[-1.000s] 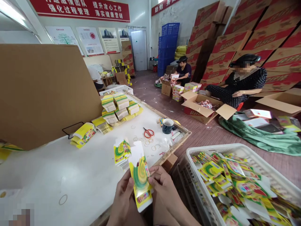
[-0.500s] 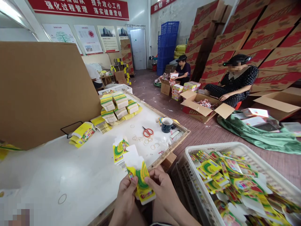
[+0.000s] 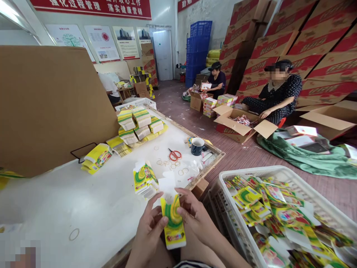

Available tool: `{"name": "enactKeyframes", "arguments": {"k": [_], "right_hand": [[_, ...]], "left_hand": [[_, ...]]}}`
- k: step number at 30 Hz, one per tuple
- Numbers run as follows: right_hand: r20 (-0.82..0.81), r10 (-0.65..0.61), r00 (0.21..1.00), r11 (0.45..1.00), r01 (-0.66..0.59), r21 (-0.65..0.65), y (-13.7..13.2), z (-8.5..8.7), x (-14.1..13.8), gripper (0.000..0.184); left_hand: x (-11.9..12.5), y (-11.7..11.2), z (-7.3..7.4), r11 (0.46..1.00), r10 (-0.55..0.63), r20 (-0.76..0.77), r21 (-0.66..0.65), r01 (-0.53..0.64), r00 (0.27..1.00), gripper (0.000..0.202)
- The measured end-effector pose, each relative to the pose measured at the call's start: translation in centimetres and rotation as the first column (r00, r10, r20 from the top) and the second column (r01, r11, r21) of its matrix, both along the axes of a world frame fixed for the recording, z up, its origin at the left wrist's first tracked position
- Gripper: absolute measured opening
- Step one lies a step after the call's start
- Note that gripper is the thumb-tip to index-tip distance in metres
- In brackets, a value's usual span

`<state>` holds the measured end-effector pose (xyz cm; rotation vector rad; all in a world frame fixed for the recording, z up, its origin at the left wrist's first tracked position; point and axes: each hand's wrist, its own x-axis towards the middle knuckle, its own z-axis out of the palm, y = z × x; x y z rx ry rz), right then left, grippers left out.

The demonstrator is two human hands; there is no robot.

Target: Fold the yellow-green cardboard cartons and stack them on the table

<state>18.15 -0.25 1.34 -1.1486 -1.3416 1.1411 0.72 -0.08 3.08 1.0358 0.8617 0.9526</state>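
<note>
Between my two hands is a small yellow and green cardboard box, its white flaps standing up at the far end. My left hand grips its left edge, thumb on the printed face. On the right edge, my right hand holds it with the thumb on the front and the index finger near the top. Just beyond, on the white table, sits a stack of flat boxes of the same print. To my right, a white plastic basket is heaped with similar boxes.
Red-handled scissors, several rubber bands and a dark mug lie toward the table's right corner. Bundled boxes are piled farther back, beside a large cardboard sheet. Two people sit beyond, near open cartons.
The box between my hands has turned more upright and moved slightly right. My fingers have shifted up along its edges toward the white flaps.
</note>
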Motion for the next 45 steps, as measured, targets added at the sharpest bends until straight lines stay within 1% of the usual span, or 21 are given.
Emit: {"name": "enactKeyframes", "arguments": {"k": [3, 5, 7, 9, 10, 11, 13, 15, 17, 19, 21, 23, 25, 27, 30, 32, 35, 38, 41, 43, 45], "right_hand": [[0.041, 0.035, 0.999, 0.999, -0.036, 0.014, 0.2, 0.4, 0.6, 0.027], [0.069, 0.053, 0.996, 0.998, -0.056, 0.034, 0.4, 0.7, 0.8, 0.021], [0.079, 0.053, 0.995, 0.997, -0.057, 0.053, 0.6, 0.9, 0.9, 0.022], [0.038, 0.032, 0.999, 0.998, -0.035, 0.056, 0.8, 0.9, 0.8, 0.016], [0.006, 0.023, 1.000, 0.998, -0.023, 0.051, 0.8, 0.9, 0.7, 0.016], [-0.019, 0.016, 1.000, 0.999, -0.015, 0.047, 0.8, 0.8, 0.7, 0.021], [-0.016, 0.020, 1.000, 0.998, -0.019, 0.060, 0.9, 0.7, 0.8, 0.027], [0.022, 0.044, 0.999, 0.994, -0.045, 0.098, 0.9, 0.7, 1.1, 0.024], [0.023, 0.076, 0.997, 0.992, -0.078, 0.096, 0.9, 0.9, 1.5, 0.030], [-0.017, 0.129, 0.992, 0.992, -0.129, 0.010, 0.9, 1.1, 1.9, 0.033], [-0.054, 0.189, 0.980, 0.977, -0.194, -0.094, 0.8, 1.2, 2.0, 0.032], [-0.055, 0.220, 0.974, 0.963, -0.226, -0.145, 0.8, 1.1, 1.9, 0.035], [-0.001, 0.189, 0.982, 0.972, -0.187, -0.144, 0.8, 0.8, 1.6, 0.037], [0.091, 0.119, 0.989, 0.987, -0.108, -0.116, 0.9, 0.6, 1.3, 0.035], [0.221, 0.022, 0.975, 0.998, -0.010, -0.056, 0.9, 0.4, 0.7, 0.030], [0.269, -0.013, 0.963, 0.999, 0.022, -0.032, 0.9, 0.3, 0.4, 0.031], [0.305, -0.021, 0.952, 1.000, 0.027, -0.016, 0.8, 0.2, 0.2, 0.033], [0.322, 0.010, 0.947, 1.000, -0.012, 0.003, 0.6, 0.1, 0.6, 0.035], [0.324, 0.013, 0.946, 0.999, -0.027, 0.038, 0.6, 0.2, 1.3, 0.023], [0.261, -0.020, 0.965, 0.999, 0.006, 0.053, 0.6, 0.2, 1.5, 0.018], [0.139, -0.041, 0.989, 0.998, 0.036, 0.042, 0.6, 0.2, 1.7, 0.018]], "left_hand": [[0.1, -0.2, 0.4, 0.995, -0.080, 0.071, -0.048, 0.084, 0.994, 0.046], [0.4, -0.4, 0.4, 0.990, -0.114, 0.115, -0.068, 0.122, 0.987, 0.043], [0.6, -0.6, 0.1, 0.992, -0.091, 0.138, -0.080, 0.102, 0.986, 0.056], [0.7, -0.6, -0.5, 0.993, -0.050, 0.149, -0.099, 0.065, 0.988, 0.079], [0.7, -0.6, -0.8, 0.993, -0.036, 0.149, -0.109, 0.053, 0.988, 0.086], [0.7, -0.6, -1.1, 0.992, -0.037, 0.144, -0.116, 0.054, 0.989, 0.089], [0.6, -0.5, -1.4, 0.991, -0.063, 0.114, -0.114, 0.076, 0.991, 0.077], [0.6, -0.4, -1.3, 0.993, -0.076, 0.063, -0.088, 0.082, 0.995, 0.060], [0.7, -0.2, -1.1, 0.996, -0.073, 0.017, -0.059, 0.074, 0.997, 0.050], [0.8, -0.1, -1.0, 0.998, -0.059, -0.006, -0.029, 0.058, 0.998, 0.048], [0.8, 0.0, -1.1, 0.999, -0.047, -0.041, -0.009, 0.046, 0.998, 0.047], [0.8, 0.0, -1.3, 0.999, -0.045, -0.091, 0.009, 0.046, 0.995, 0.044], [0.8, -0.1, -1.6, 0.997, -0.065, -0.122, 0.033, 0.070, 0.990, 0.043], [0.9, -0.2, -1.7, 0.994, -0.082, -0.123, 0.058, 0.089, 0.989, 0.044], [1.0, -0.3, -1.8, 0.994, -0.082, -0.119, 0.061, 0.089, 0.989, 0.046], [1.0, -0.3, -1.8, 0.995, -0.079, -0.101, 0.047, 0.084, 0.992, 0.047], [1.1, -0.2, -1.7, 0.997, -0.071, -0.055, 0.007, 0.072, 0.996, 0.049], [1.1, 0.0, -1.4, 0.998, -0.057, -0.021, -0.030, 0.057, 0.998, 0.051], [1.2, 0.0, -1.0, 0.997, -0.059, -0.009, -0.057, 0.058, 0.998, 0.051], [1.5, 0.0, -0.8, 0.996, -0.063, -0.002, -0.067, 0.063, 0.998, 0.049], [1.9, -0.1, -0.7, 0.995, -0.064, 0.022, -0.073, 0.065, 0.998, 0.048]]}}
